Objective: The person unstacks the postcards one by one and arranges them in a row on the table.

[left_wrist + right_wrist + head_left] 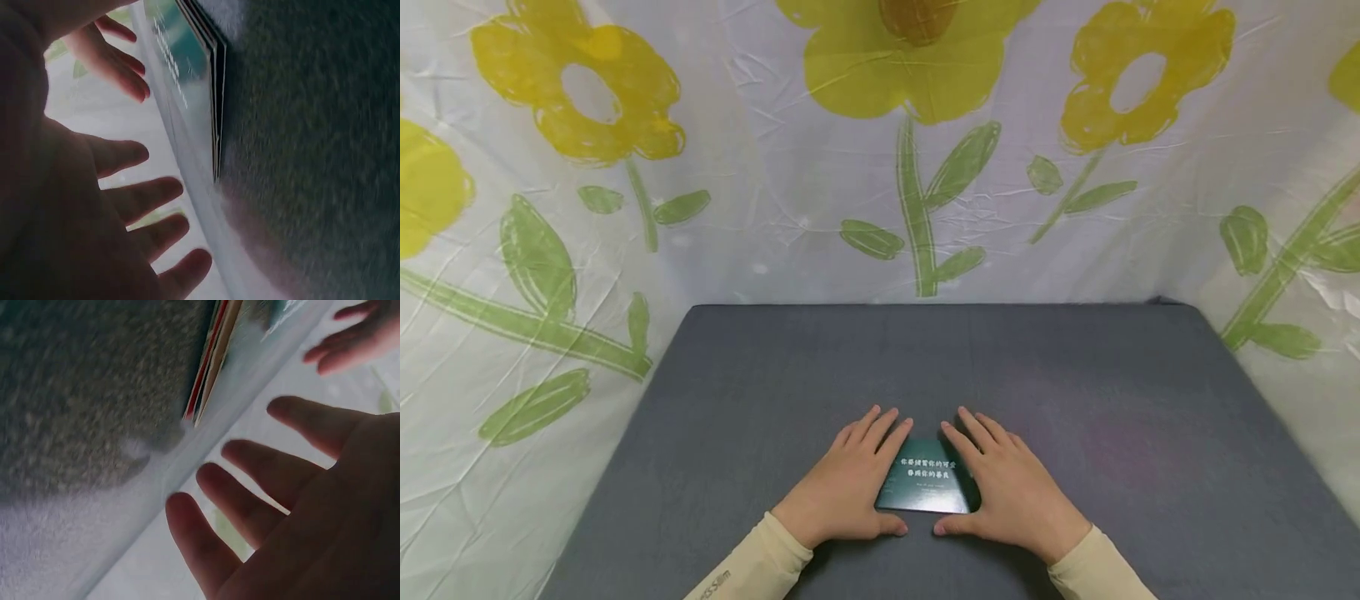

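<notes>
A small stack of flat dark green cards (925,497) with white printed characters lies at the near middle of the table. Its layered edges show in the left wrist view, where the cards (195,87) look thin and stiff. My left hand (859,490) is spread along the stack's left side, fingers extended and thumb apart near the front edge. On the right side my right hand (1017,493) mirrors it, also with extended fingers. In the right wrist view the stack's edge (214,362) shows a red layer and a tan one. Neither hand grips anything.
A dark grey cloth covers the table (760,375). Behind it and at both sides hangs a white curtain (760,208) printed with yellow flowers and green leaves. The table's far edge meets the curtain.
</notes>
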`<state>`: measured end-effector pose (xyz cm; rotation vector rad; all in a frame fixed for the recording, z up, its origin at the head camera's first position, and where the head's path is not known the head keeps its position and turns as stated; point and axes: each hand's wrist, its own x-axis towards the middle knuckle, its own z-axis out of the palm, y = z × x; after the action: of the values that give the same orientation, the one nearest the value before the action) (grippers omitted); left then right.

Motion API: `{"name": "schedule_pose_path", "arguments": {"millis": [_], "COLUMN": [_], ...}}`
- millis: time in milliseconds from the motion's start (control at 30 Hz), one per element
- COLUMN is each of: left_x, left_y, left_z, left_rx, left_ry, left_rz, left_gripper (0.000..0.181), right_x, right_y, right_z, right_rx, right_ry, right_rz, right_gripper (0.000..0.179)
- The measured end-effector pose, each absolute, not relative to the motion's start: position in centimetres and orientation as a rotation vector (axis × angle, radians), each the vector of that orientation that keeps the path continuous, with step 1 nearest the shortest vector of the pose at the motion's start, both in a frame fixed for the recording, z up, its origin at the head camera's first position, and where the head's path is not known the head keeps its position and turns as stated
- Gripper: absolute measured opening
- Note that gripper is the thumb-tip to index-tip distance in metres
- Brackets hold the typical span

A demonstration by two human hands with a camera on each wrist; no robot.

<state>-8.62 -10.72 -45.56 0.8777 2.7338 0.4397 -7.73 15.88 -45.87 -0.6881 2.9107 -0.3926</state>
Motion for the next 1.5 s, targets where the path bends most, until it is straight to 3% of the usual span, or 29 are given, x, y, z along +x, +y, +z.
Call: {"name": "schedule_pose_path", "arguments": {"millis": [433, 967, 1200, 1500], "left_x": [-8.8, -9.4, -11.0, -13.7], "left_y": [-10.7, -11.7, -15.1, -22.1], "left_z": [-45.9, -45.2, -44.9, -45.0], "left_rx": [0.953, 0.973, 0.877, 0.57], "left_ry": [2.696, 2.712, 2.739, 2.723], "left_rz": [0.451, 0.471, 0.508, 0.599], "left_gripper": [0.103, 0.096, 0.093, 0.101], "right_x": [-7.2, -7.9, -10.7, -15.0], "right_y": [15.6, 14.8, 11.2, 3.2], "right_z": [-45.5, -44.6, -44.4, -44.3], "right_rx": [-0.79, -0.857, -0.919, -1.03], "right_ry": [2.911, 2.963, 2.92, 2.891], "right_rz": [-0.463, -0.443, -0.455, -0.272], "right_gripper": [0.093, 0.086, 0.083, 0.081]}}
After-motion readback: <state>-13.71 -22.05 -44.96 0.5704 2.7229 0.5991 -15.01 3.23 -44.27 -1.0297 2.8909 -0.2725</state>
